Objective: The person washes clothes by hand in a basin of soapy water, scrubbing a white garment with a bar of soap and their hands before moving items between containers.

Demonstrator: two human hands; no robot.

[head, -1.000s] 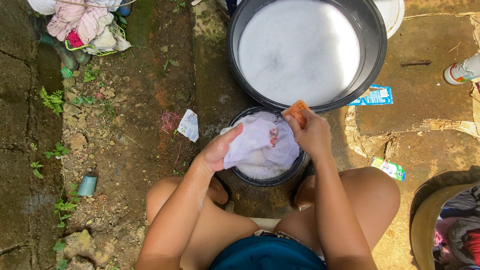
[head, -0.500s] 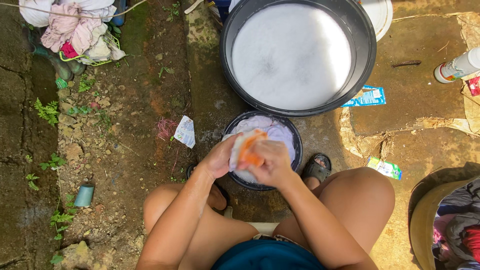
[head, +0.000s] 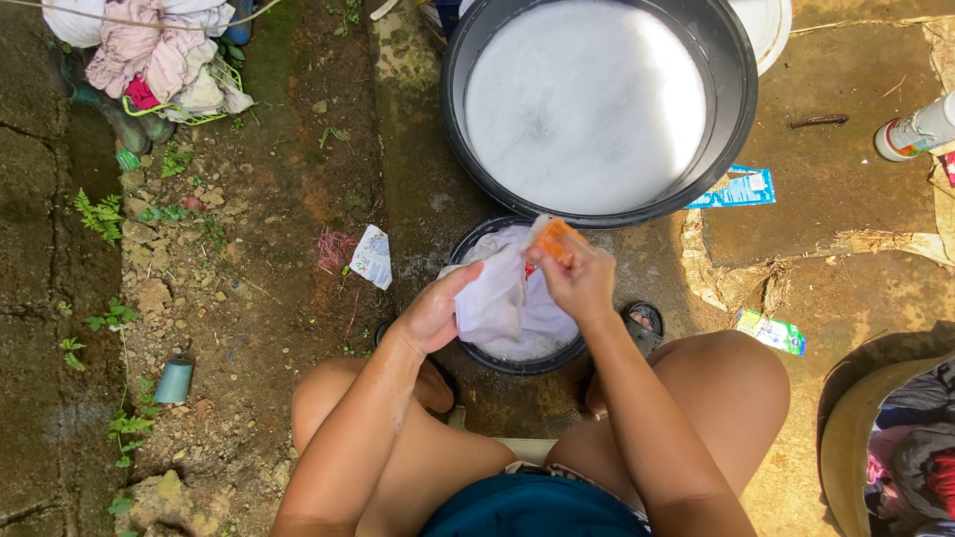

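Note:
My left hand (head: 434,311) grips a pale lilac-white cloth (head: 497,298) and holds it stretched over a small black basin (head: 512,364) with suds in it. My right hand (head: 579,278) holds an orange bar of soap (head: 553,237) against the far end of the cloth. Both hands are above the small basin, just in front of my knees.
A large black tub (head: 731,119) full of white foamy water stands right behind the small basin. A pile of clothes (head: 159,55) lies at the top left, a brown tub of clothes (head: 885,447) at the right edge. Wrappers, a bottle (head: 915,129) and a grey cup (head: 175,381) lie around.
My right hand with the soap has moved from the near end of the cloth to its far end, away from my body. The left hand has kept its grip.

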